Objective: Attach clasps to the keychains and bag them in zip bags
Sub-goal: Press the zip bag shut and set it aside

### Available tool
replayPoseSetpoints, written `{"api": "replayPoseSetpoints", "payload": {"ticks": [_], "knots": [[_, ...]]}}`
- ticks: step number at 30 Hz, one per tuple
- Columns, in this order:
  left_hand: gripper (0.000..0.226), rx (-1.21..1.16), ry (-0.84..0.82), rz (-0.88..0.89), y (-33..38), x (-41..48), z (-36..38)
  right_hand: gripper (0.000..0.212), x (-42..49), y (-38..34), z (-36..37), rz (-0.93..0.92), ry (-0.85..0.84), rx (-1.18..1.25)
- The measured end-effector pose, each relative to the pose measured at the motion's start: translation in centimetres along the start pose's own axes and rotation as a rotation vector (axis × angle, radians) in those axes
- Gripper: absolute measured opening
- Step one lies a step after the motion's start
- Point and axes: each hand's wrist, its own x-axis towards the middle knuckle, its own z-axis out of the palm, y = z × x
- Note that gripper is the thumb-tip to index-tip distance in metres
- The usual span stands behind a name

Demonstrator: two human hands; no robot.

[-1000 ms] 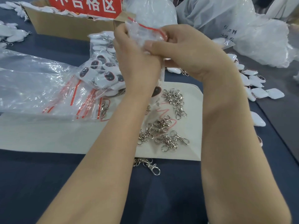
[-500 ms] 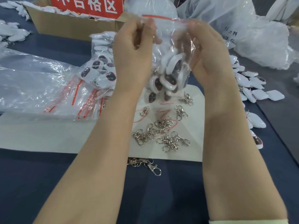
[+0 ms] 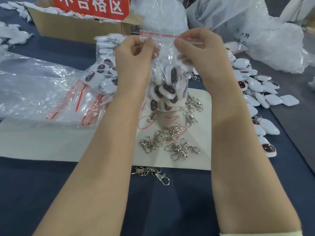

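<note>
Bunched a second ago, the zip bag [image 3: 164,48] of keychains [image 3: 167,90] now hangs spread at upper centre. The left hand [image 3: 134,55] and right hand [image 3: 201,50] each pinch its red strip, probably sealing it.

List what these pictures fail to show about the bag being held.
Head view:
- zip bag seal: left hand and right hand pinch over the strip, hiding whether it is closed.
- keychains inside: overlapping, glare; uncountable.
- red sign: top cut by the frame edge.

Near table edge [image 3: 51,193] open; clasps [image 3: 170,140], keychains [image 3: 260,89] crowd beyond.
</note>
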Motion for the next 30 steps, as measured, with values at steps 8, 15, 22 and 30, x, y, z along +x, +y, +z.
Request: {"api": "replayPoseSetpoints", "payload": {"ticks": [8,15,22,30], "knots": [[0.022,-0.006,-0.008,0.056,-0.2,-0.3,0.2,0.010,0.4,0.6,0.0,0.122,0.025,0.282],[0.017,-0.117,-0.041,-0.009,-0.4,-0.5,0.5,0.015,0.2,1.4,0.9,0.332,-0.081,0.610],[0.008,-0.121,-0.062,-0.060,-0.1,-0.5,0.9,0.011,-0.3,0.9,1.8,0.232,-0.120,0.627],[0.016,-0.133,-0.007,-0.107,-0.3,-0.5,0.9,0.026,0.0,1.4,1.6,0.198,-0.147,0.613]]}}
